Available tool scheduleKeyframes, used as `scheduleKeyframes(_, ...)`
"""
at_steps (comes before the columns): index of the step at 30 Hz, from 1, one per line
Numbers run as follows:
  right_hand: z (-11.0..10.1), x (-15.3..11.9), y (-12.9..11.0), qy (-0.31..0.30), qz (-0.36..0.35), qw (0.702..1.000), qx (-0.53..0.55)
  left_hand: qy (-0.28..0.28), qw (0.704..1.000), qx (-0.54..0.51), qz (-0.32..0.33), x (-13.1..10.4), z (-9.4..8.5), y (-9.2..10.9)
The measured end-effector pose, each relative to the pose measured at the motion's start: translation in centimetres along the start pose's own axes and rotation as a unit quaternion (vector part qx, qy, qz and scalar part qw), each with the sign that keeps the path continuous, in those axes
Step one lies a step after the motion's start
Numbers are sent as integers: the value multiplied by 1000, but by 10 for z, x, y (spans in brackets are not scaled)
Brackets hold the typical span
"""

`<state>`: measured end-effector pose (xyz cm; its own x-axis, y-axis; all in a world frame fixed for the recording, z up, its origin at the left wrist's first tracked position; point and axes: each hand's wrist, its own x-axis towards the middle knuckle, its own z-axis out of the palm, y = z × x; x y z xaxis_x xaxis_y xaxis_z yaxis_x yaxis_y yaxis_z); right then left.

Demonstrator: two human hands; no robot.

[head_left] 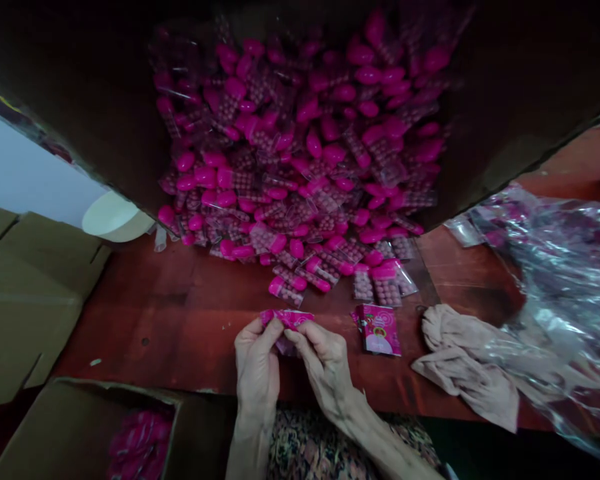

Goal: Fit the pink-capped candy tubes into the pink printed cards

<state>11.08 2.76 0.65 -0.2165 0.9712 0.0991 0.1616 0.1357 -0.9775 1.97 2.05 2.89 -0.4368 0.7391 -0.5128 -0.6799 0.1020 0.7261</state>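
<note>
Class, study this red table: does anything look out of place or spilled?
The pale cloth looks out of place, crumpled against clear plastic. A stray scrap lies on the table at left. Some pink-topped pouches lie strewn at the heap's near edge, possibly spilled.

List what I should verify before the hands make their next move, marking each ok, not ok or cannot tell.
1. Left hand on the pink pack: ok, fingers grip it.
2. Right hand on the same pack: ok, fingertips pinch it.
3. Pack fully closed: cannot tell, fingers cover part of it.
4. Pink box clear of the hands: ok, it lies to the right, apart from them.
5. Table free of scraps: not ok, a pale scrap lies at the left.
6. Carton at lower left open: ok, pink items show inside.
</note>
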Motion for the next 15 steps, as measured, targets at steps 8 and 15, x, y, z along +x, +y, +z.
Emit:
scheduleKeyframes(8,-17,10,1,-20,-25,999,-22,-38,997,8,-67,6,8,-1)
scheduleKeyframes(15,-15,16,-6,-41,-25,998,-34,18,999,26,-11,5,7,4)
